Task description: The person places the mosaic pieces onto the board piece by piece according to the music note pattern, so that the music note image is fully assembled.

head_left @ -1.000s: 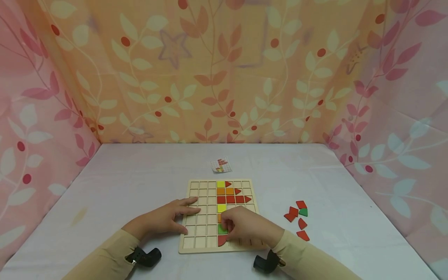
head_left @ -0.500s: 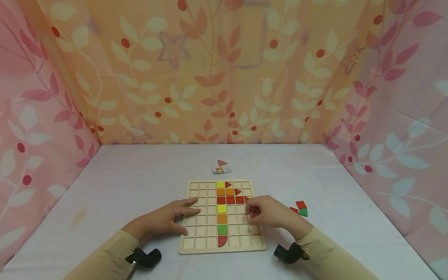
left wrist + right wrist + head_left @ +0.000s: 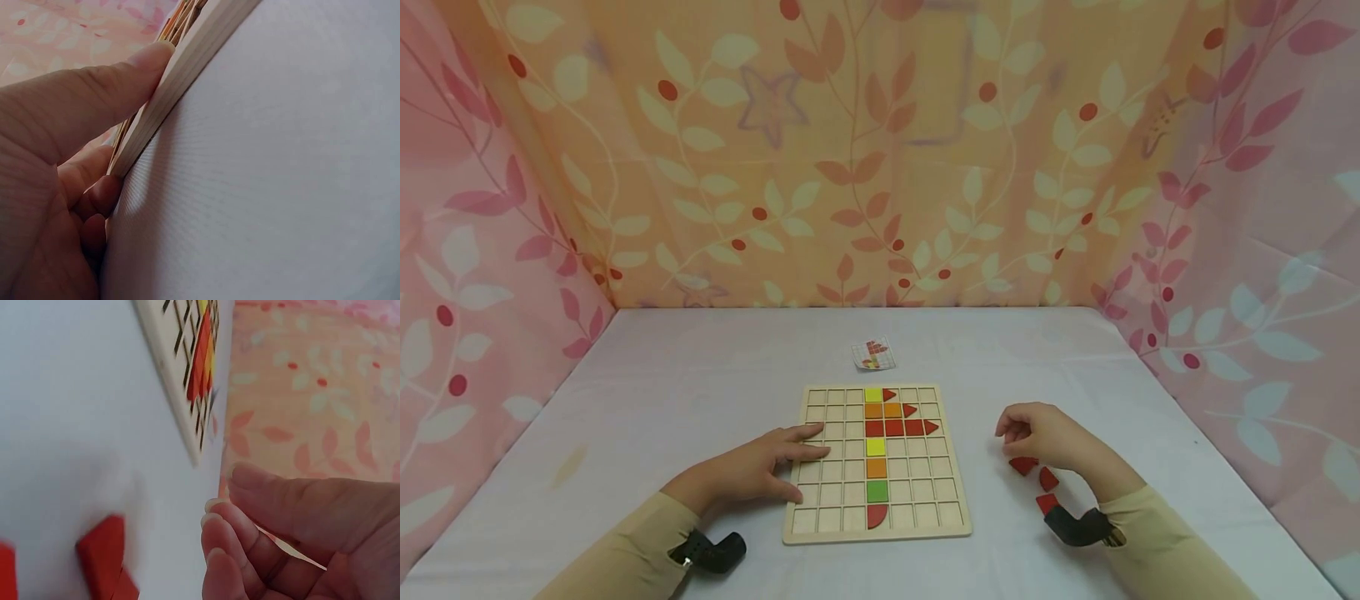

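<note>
My left hand (image 3: 767, 465) rests at the left edge of a wooden grid board (image 3: 925, 490), index and middle fingers stretched over it. In the left wrist view its thumb (image 3: 134, 78) touches the board's side. A column of yellow, orange, red and green tiles fills part of the grid; a red quarter-round tile (image 3: 876, 517) sits at its near end. Right of the board, my right hand (image 3: 1041, 435) hovers with loosely bent fingers, nothing seen between them in the right wrist view. Just below it lie a red piece (image 3: 1024, 466) and another red piece (image 3: 1048, 479).
A small picture card (image 3: 874, 354) with a coloured grid pattern lies beyond the board. One more red piece (image 3: 1046, 503) shows beside the right wrist's black camera (image 3: 1077, 527). A white cloth (image 3: 700, 367) covers the table, with patterned curtains behind and at both sides.
My right hand has left the green tile and the lower column and travelled right, off the board to the loose pieces, now covering the green one. The left hand stays put.
</note>
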Demonstrator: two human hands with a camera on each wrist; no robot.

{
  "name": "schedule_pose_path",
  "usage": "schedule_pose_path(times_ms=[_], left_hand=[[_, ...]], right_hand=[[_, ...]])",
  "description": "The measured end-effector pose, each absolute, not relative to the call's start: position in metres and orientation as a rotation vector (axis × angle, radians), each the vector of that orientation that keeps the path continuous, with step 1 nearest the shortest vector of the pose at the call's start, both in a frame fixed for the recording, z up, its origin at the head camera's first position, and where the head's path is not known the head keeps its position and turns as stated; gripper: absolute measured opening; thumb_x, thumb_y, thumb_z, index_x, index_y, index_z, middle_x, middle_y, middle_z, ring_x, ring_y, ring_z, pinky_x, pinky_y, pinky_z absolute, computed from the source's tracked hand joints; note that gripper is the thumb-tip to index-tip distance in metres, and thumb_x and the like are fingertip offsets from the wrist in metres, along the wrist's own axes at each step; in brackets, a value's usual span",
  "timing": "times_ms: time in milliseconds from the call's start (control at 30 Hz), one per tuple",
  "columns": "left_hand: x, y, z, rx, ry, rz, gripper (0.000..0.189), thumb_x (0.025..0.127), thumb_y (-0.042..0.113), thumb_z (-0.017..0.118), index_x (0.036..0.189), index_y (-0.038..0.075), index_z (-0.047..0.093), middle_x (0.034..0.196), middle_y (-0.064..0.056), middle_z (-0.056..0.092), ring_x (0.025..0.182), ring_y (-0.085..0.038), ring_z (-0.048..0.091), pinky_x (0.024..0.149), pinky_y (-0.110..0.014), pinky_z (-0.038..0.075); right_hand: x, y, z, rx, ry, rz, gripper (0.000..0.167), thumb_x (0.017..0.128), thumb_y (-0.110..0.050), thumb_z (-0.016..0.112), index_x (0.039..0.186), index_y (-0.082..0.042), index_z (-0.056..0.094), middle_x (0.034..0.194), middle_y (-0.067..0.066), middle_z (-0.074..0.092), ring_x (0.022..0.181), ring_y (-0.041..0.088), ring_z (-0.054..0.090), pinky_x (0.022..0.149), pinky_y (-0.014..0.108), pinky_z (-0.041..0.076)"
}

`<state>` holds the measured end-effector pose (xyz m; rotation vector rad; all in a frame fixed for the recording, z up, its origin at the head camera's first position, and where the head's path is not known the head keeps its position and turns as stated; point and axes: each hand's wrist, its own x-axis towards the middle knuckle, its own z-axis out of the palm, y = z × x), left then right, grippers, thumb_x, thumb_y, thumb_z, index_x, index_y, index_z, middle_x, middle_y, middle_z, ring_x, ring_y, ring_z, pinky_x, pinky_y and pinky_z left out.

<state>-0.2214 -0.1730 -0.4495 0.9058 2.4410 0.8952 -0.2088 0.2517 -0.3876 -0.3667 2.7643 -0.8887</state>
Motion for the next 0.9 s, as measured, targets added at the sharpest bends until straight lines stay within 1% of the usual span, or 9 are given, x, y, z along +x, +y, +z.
schedule_pose_path(times_ms=[200,333,567,767,900], left_hand=[[-0.221,-0.174,-0.449,0.93,2.441,0.891,0.067,0.072,0.046,0.071,0.133,0.032,0.047,0.151,0.004,0.021,0.137,-0.031,0.015,0.103,-0.058,0.016],[-0.222,-0.174,-0.448,0.948,2.445,0.887,0.066,0.073,0.045,0.07,0.134,0.031,0.048,0.151,0.002,0.021,0.137,-0.032,0.015,0.103,-0.058,0.016],[-0.221,-0.174,-0.448,0.952,2.443,0.886,0.066,0.073,0.046,0.07,0.134,0.031,0.047,0.151,0.003,0.02,0.137,-0.032,0.014,0.103,-0.058,0.016],[-0.221,-0.173,-0.447,0.927,2.442,0.896,0.065,0.073,0.045,0.07,0.133,0.033,0.048,0.151,0.004,0.02,0.137,-0.032,0.014,0.103,-0.059,0.016],[-0.221,-0.173,-0.447,0.94,2.446,0.896,0.066,0.073,0.046,0.07,0.133,0.031,0.048,0.151,0.003,0.02,0.137,-0.032,0.014,0.103,-0.058,0.016]], right_hand=[[-0.212,0.277,-0.395,-0.272,2.778,-0.894,0.011,0.077,-0.006,0.07,0.084,-0.007,0.062,0.069,0.001,0.055,0.065,0.016,0.051,0.055,0.029,0.044],[-0.212,0.288,-0.399,-0.235,2.774,-0.877,0.011,0.076,-0.005,0.07,0.084,-0.007,0.062,0.069,0.001,0.054,0.065,0.016,0.049,0.057,0.03,0.043],[-0.213,0.301,-0.406,-0.207,2.779,-0.843,0.014,0.074,0.0,0.069,0.083,-0.006,0.061,0.066,0.002,0.05,0.064,0.017,0.048,0.058,0.031,0.041],[-0.214,0.313,-0.409,-0.115,2.796,-0.771,0.016,0.074,-0.001,0.069,0.086,-0.008,0.062,0.071,0.004,0.049,0.07,0.019,0.046,0.061,0.031,0.042],[-0.215,0.317,-0.409,-0.087,2.767,-0.772,0.017,0.073,-0.001,0.07,0.085,-0.008,0.062,0.073,0.005,0.05,0.073,0.02,0.046,0.064,0.032,0.043]])
